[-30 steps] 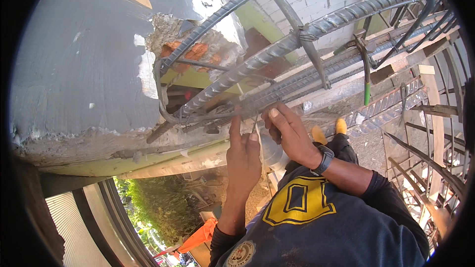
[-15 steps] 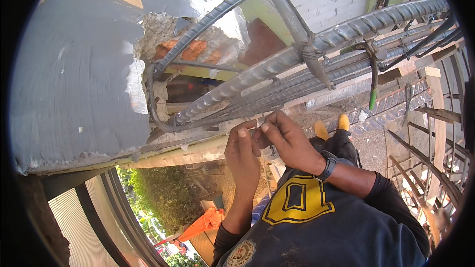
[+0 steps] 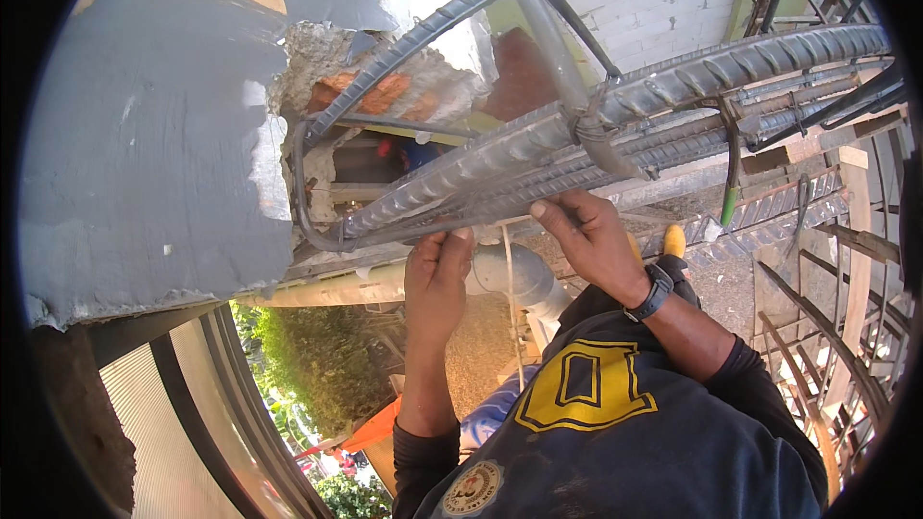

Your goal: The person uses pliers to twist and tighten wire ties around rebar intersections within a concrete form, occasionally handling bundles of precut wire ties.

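Observation:
A cage of ribbed steel rebar [image 3: 481, 159] runs diagonally in front of me, its bars bound with wire at a cross tie [image 3: 589, 125]. My left hand [image 3: 437, 277] is at the cage's lower edge, fingers curled in and thumb pressed against them. What it pinches is too small to make out. Farther right, my right hand [image 3: 601, 245] touches the lower bars, thumb forward and fingers bent around beside it. Anything in its grip is hidden. A dark watch [image 3: 651, 292] sits on my right wrist.
A grey-plastered wall [image 3: 154, 154] with a broken edge stands left. Below the cage are a pale pipe [image 3: 519, 274] and a hanging cord [image 3: 513, 317]. A green-tipped tool [image 3: 731, 173] hangs on the bars. Wooden poles [image 3: 836, 327] crowd the right, and a drop shows greenery [image 3: 322, 370].
My hands were together below the bars, fingertips meeting around something small and thin. They have come apart, the left leftward and the right up to the right, both against the lower bars.

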Demonstrator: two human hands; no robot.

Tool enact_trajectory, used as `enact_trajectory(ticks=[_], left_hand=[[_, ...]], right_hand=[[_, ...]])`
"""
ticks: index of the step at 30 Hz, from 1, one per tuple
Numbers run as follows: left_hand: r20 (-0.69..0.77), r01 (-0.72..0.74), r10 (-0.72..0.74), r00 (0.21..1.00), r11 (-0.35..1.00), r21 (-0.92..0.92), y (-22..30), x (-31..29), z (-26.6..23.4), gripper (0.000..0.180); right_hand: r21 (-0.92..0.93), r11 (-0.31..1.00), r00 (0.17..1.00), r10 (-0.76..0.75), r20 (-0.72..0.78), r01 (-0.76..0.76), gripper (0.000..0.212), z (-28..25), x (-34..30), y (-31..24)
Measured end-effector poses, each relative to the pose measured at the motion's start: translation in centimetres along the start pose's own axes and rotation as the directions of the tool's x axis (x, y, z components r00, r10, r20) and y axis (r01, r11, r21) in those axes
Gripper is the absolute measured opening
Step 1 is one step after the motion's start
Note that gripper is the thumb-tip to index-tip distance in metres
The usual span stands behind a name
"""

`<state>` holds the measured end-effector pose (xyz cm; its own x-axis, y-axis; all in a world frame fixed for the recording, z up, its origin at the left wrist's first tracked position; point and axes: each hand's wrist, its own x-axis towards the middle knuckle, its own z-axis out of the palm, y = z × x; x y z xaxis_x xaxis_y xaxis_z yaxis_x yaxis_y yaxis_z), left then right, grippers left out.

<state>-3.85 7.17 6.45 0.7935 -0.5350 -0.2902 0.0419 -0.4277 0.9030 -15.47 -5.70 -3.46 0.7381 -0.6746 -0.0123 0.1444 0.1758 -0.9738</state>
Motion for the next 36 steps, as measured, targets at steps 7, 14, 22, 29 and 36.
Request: enact_trajectory(ticks=[7,14,22,29,36], left_hand=[[0.059,0.111,-0.107,0.992,0.992,-0.056,1.3,0.2,-0.2,0.014],[-0.066,0.132,-0.132,0.989,0.991,0.008,1.4,0.6,1.3,0.035],[-0.019,0.083,-0.082,0.996,0.991,0.105,-0.6,-0.2,0.5,0.033],[-0.103,-0.093,0.101,0.99,0.993,0.078,-2.3,-1.6,4.5,0.027],[-0.108,-0.083,0.077,0.991,0.995,-0.06,-1.8,-2.1,5.2,0.029]], right_hand=[[0.079,0.997,0.999,0.024,0.028,-0.026,0.023,0.0,1.3,2.8],[0.111,0.994,0.994,-0.011,0.112,-0.002,0.027,-0.6,2.1,3.6],[-0.269,0.963,0.978,0.042,0.202,0.014,0.028,-0.5,3.5,2.9],[0.083,0.981,0.982,-0.18,0.048,0.176,0.025,1.6,2.1,3.0],[0.123,0.991,0.998,0.055,0.038,-0.06,0.019,2.4,0.7,2.3]])
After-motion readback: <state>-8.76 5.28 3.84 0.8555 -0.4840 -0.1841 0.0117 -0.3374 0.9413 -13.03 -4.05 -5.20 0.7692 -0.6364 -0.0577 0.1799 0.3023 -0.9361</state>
